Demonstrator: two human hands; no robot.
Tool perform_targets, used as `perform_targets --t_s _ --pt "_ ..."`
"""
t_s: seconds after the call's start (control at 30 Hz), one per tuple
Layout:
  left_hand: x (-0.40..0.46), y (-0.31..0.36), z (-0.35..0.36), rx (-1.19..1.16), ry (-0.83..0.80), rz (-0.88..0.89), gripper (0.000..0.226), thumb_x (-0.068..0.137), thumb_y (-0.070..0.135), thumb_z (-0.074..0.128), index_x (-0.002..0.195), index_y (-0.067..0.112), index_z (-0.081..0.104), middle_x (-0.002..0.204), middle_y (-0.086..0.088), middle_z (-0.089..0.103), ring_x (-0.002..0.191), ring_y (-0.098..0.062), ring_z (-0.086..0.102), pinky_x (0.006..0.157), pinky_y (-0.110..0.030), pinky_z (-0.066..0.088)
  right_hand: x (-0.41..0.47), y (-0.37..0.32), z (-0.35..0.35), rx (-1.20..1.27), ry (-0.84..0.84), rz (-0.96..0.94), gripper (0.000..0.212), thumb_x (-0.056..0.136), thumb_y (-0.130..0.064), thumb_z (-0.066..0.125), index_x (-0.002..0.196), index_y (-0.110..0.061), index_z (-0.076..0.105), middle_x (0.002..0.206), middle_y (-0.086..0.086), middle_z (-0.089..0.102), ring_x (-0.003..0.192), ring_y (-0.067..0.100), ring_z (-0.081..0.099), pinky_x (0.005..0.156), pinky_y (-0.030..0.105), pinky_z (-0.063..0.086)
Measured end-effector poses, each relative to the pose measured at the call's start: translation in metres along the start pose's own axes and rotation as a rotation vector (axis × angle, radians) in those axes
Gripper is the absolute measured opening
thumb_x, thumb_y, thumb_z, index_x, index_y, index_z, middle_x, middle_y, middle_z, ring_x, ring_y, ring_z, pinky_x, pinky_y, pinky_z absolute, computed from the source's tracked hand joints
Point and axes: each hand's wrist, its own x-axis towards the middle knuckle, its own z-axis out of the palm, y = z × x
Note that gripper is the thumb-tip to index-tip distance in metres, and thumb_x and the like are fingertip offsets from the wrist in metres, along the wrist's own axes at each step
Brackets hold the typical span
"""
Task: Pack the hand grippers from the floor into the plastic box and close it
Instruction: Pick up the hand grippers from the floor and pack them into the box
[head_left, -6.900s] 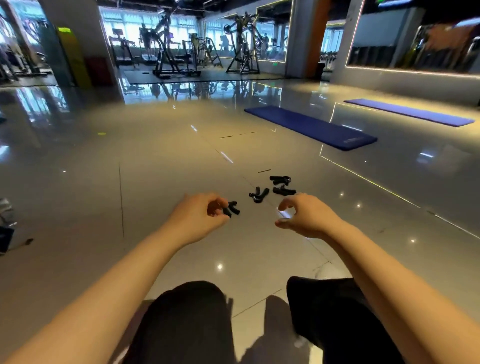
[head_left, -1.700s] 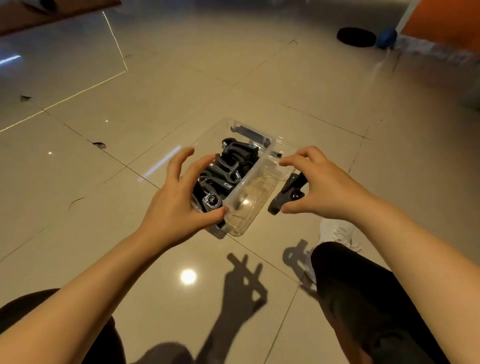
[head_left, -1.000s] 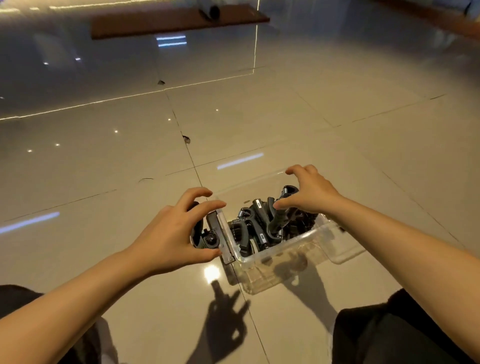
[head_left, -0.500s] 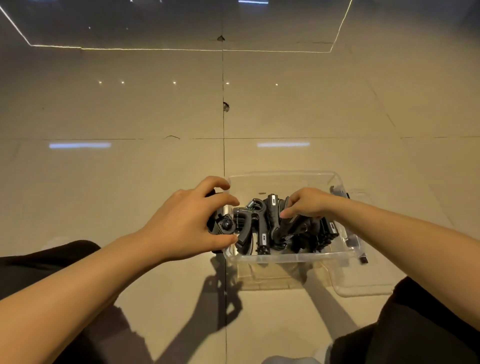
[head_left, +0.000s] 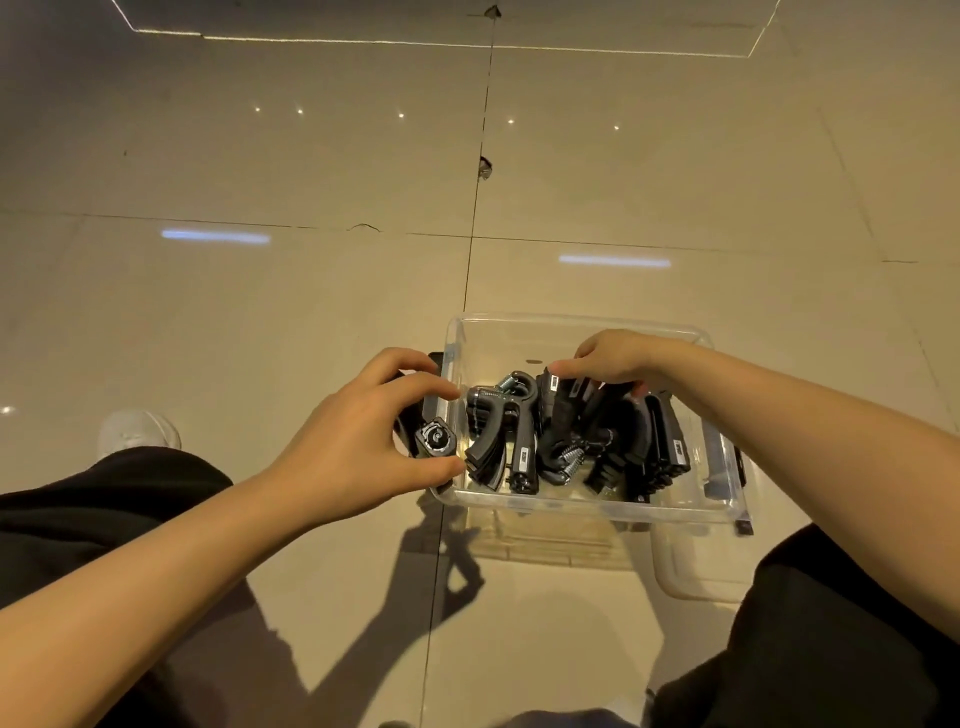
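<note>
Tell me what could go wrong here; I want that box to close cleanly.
The grippers stand loosely piled in the box; some may poke above the rim and block the lid. The left hand holds one gripper at the box's outer wall; it could drop outside. The right hand, pressing in, could tip the box.

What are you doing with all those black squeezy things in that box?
A person is packing black hand grippers into a clear plastic box on the tiled floor. The left hand holds one more gripper at the box's left wall, not yet inside. The right hand reaches in from the right, fingers on the packed ones. The box is open; a clear piece, maybe its lid, lies beside it.
</note>
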Motion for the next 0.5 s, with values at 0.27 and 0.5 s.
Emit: perform_targets --t_s 0.27,0.5 --pt "-0.009 -0.010 -0.007 0.017 0.016 0.002 0.077 0.058 0.069 0.053 0.129 0.041 0.045 0.125 0.025 0.034 0.101 -0.002 0.050 0.084 -0.032 0.049 0.028 -0.007 0.003 0.054 -0.149 0.154 0.074 0.082 -0.068 0.047 0.124 -0.008 0.056 0.124 0.010 0.057 0.113 0.032 0.052 0.089 0.043 0.047" --pt "-0.009 -0.020 -0.017 0.056 0.043 0.018 0.077 0.060 0.068 0.050 0.130 0.038 0.044 0.127 0.022 0.034 0.093 -0.006 0.055 0.076 -0.030 0.050 0.049 -0.009 0.018 -0.264 0.141 0.094 0.074 0.086 -0.068 0.040 0.134 -0.013 0.041 0.133 0.011 0.051 0.115 0.030 0.050 0.092 0.040 0.045"
